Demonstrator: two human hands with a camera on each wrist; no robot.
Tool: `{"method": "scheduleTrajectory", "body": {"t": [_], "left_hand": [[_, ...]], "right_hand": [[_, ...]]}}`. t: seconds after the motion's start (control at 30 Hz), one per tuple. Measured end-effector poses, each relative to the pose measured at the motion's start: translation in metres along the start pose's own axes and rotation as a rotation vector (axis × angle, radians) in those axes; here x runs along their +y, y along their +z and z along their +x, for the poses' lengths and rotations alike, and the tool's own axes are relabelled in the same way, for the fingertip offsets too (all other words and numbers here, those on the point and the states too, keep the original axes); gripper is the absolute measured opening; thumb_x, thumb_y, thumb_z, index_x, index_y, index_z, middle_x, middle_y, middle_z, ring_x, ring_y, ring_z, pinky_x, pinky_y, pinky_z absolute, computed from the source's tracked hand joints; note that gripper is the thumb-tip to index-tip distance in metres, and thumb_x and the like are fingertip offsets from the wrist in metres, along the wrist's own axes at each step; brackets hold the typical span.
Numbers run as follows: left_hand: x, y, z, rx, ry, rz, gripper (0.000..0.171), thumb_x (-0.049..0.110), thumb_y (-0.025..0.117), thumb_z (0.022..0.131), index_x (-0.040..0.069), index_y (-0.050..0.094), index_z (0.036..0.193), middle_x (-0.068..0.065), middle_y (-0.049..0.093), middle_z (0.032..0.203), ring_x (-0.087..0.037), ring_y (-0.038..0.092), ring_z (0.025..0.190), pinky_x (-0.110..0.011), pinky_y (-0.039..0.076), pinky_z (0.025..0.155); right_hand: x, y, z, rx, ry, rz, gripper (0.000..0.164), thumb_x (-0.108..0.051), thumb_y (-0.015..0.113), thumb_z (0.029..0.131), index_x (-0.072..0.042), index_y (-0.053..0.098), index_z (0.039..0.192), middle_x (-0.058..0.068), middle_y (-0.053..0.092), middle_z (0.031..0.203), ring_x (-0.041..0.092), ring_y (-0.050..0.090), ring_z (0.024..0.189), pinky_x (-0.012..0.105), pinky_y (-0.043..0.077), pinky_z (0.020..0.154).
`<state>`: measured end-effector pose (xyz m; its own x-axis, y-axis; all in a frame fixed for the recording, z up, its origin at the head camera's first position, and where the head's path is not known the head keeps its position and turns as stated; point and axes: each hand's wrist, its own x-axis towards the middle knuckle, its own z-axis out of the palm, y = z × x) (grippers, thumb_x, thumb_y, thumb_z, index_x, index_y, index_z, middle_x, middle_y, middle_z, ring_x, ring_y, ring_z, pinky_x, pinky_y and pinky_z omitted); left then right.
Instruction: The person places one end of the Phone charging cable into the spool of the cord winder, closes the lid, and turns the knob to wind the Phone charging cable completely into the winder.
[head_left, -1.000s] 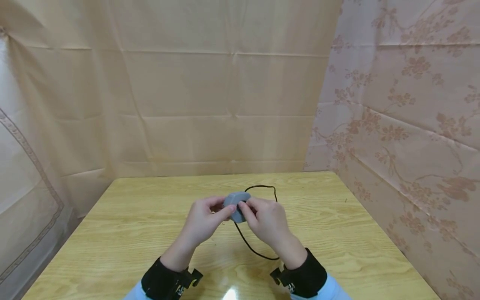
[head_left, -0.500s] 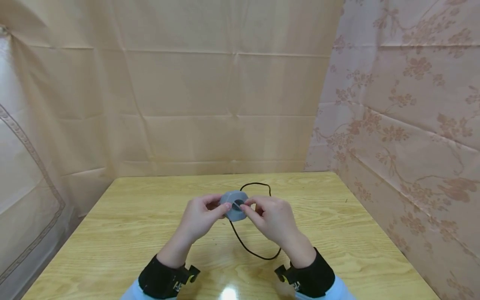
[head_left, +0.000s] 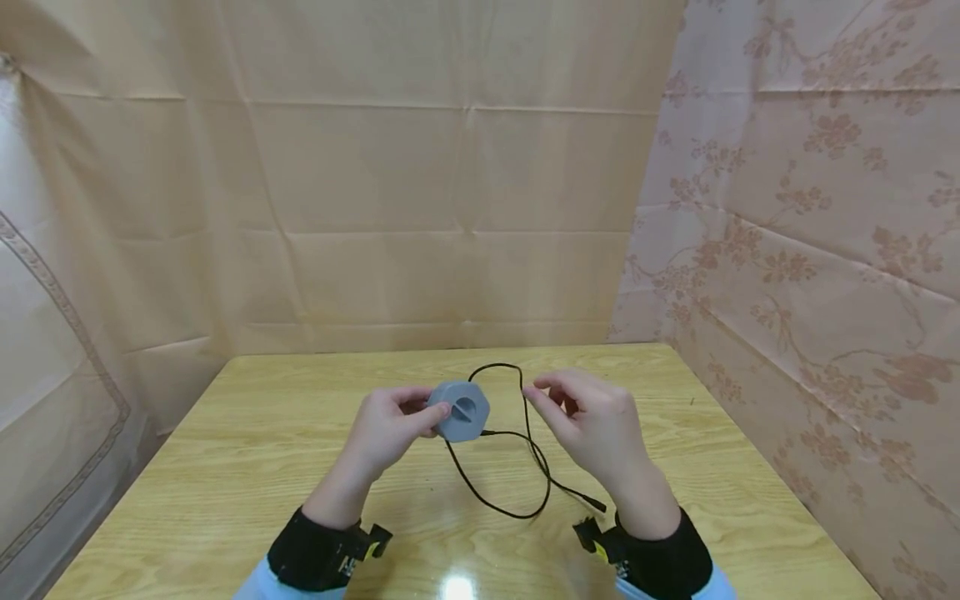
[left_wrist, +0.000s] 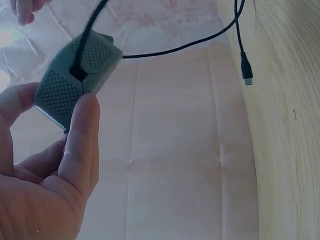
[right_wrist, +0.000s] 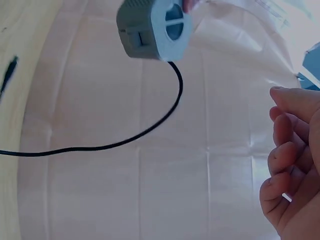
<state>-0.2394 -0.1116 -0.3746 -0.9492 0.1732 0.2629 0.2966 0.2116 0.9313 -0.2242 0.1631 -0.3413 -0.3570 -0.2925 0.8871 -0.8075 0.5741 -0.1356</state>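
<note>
My left hand (head_left: 386,429) pinches a grey hexagonal cable winder (head_left: 471,425) by its left side, above the table. A round recess with a bar across it faces up. In the left wrist view the winder (left_wrist: 55,95) shows textured sides, and a black cable (left_wrist: 92,30) comes out of a slot. That cable (head_left: 517,517) loops to the right below the winder in the head view. To its right, my right hand (head_left: 600,425) hangs with loosely bent fingers, thumb near the cable's upper loop. The right wrist view shows nothing within the right hand (right_wrist: 300,155).
A USB-C plug (left_wrist: 246,70) on the cable lies over the light wooden table (head_left: 300,467). Behind the table hangs a beige cloth (head_left: 375,208); a floral cloth (head_left: 795,250) hangs at the right.
My right hand has let go of the winder's central bar and moved right, apart from it. The left hand has shifted slightly left with the winder, uncovering its face and the cable ends.
</note>
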Motion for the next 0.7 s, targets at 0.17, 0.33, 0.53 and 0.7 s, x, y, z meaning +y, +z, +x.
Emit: {"method": "scheduleTrajectory", "body": {"t": [0.17, 0.33, 0.53, 0.7], "left_hand": [[-0.002, -0.002, 0.002, -0.008, -0.028, -0.019, 0.032, 0.017, 0.080, 0.090, -0.003, 0.073, 0.114, -0.014, 0.072, 0.099, -0.024, 0.071, 0.083, -0.035, 0.061, 0.071], [-0.005, -0.002, 0.003, -0.011, -0.038, -0.040, 0.034, 0.016, 0.079, 0.090, -0.005, 0.072, 0.117, -0.015, 0.072, 0.102, -0.024, 0.071, 0.086, -0.035, 0.061, 0.072], [-0.006, -0.002, 0.004, -0.010, -0.042, -0.035, 0.032, 0.017, 0.080, 0.090, -0.001, 0.074, 0.116, -0.013, 0.073, 0.100, -0.025, 0.071, 0.087, -0.040, 0.061, 0.074], [-0.006, -0.002, 0.003, -0.021, -0.025, -0.039, 0.037, 0.019, 0.080, 0.091, -0.004, 0.072, 0.119, -0.015, 0.072, 0.103, -0.025, 0.071, 0.088, -0.037, 0.061, 0.074]], "right_hand": [[0.001, -0.007, 0.001, 0.019, -0.019, -0.015, 0.013, -0.025, 0.075, 0.095, -0.013, 0.076, 0.090, -0.007, 0.061, 0.070, 0.008, 0.046, 0.055, 0.021, 0.039, 0.049], [0.003, -0.013, 0.001, 0.019, -0.036, -0.052, 0.011, -0.024, 0.077, 0.092, -0.013, 0.076, 0.091, -0.008, 0.060, 0.071, 0.006, 0.045, 0.055, 0.020, 0.038, 0.048], [0.003, -0.015, 0.001, -0.014, -0.045, -0.096, 0.015, -0.014, 0.085, 0.081, -0.012, 0.076, 0.092, -0.008, 0.062, 0.074, 0.006, 0.047, 0.057, 0.020, 0.039, 0.049], [0.001, -0.008, 0.000, -0.050, -0.052, -0.099, 0.016, -0.015, 0.086, 0.080, -0.012, 0.075, 0.091, -0.007, 0.064, 0.076, 0.006, 0.046, 0.058, 0.019, 0.040, 0.050]]}}
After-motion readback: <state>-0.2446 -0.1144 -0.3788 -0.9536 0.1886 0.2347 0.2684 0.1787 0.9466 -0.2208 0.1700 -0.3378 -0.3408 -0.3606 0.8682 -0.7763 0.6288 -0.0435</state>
